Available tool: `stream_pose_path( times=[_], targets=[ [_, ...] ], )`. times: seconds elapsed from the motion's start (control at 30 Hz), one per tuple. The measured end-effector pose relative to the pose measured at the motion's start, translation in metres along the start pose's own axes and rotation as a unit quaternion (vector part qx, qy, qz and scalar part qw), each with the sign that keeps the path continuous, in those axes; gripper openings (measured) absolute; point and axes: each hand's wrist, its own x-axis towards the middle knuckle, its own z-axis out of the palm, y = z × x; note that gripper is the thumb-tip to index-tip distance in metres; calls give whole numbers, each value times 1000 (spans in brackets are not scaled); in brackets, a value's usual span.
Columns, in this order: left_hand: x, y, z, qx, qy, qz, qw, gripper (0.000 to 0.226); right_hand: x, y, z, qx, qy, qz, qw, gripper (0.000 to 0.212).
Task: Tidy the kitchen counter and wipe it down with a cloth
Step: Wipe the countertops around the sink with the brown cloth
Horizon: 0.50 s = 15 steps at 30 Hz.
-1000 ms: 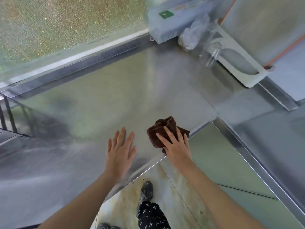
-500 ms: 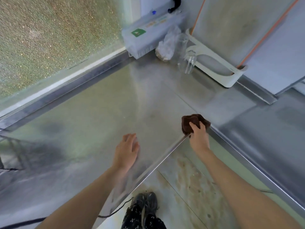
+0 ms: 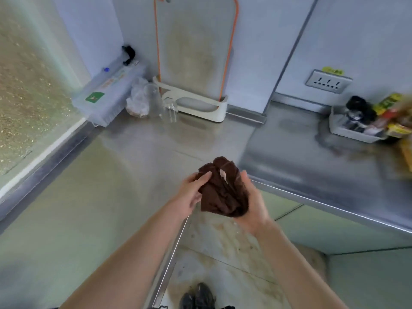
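Holding a bunched brown cloth (image 3: 223,188) between both hands, a person stands at the inner corner of an L-shaped steel surface (image 3: 116,175). The left hand (image 3: 189,195) sits at the cloth's left side, its thumb pressed over the top of the fabric and its fingers curled underneath, a grip closed on the cloth. The right hand (image 3: 252,206) cups the cloth from the right and below, fingers wrapped up along its far edge, likewise a grip holding the cloth. The cloth is raised clear of the surface, over the near metal edge where the two runs meet, with a small pale tag showing near its top.

At the far corner, a clear plastic box (image 3: 107,94) with a green label lies against the frosted window (image 3: 26,90) on the left. Just right of it rest a crumpled plastic bag (image 3: 138,99) and an upturned clear glass (image 3: 169,110). Behind the glass, a white rack (image 3: 200,105) holds an orange-rimmed cutting board (image 3: 194,52) upright against the wall. On the far right, a grey tray (image 3: 354,130) carries a dark-lidded jar and blurred yellow packets, below a wall socket (image 3: 328,81). Tan floor tiles (image 3: 223,253) and a pair of dark shoes (image 3: 198,296) show at the near edge of the view.
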Motion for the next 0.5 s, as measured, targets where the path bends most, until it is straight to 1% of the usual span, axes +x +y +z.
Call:
stream_pose_path(
  times=[0.03, 0.07, 0.1, 0.13, 0.2, 0.23, 0.3, 0.4, 0.47, 0.5],
  targets=[
    [1, 0, 11, 25, 16, 19, 999, 15, -6, -2, -2, -23, 32, -17, 999, 52],
    [0, -2, 22, 73, 22, 33, 997, 10, -11, -3, -8, -52, 71, -47, 995, 57],
    [-1, -5, 35, 119, 14, 47, 992, 11, -18, -6, -16, -92, 111, -79, 986, 64],
    [-1, -8, 46, 149, 1, 54, 987, 14, -26, -8, -22, -146, 157, -109, 971, 63],
    [-1, -18, 70, 171, -34, 56, 983, 20, -46, -14, -39, -244, 243, -156, 926, 38],
    [-1, -23, 82, 180, -56, 56, 981, 19, -56, -18, -48, -283, 274, -172, 903, 31],
    [-2, -33, 110, 203, -109, 56, 972, 14, -78, -29, -67, -339, 327, -187, 862, 26],
    [-3, -48, 153, 255, -183, 33, 949, 24, -114, -44, -97, -412, 383, -179, 807, 17],
    [-4, -60, 183, 318, -220, 1, 922, 39, -142, -56, -118, -437, 408, -186, 780, 16],
    [-3, -66, 198, 364, -231, -11, 902, 50, -158, -64, -128, -447, 418, -193, 767, 18]
  ],
)
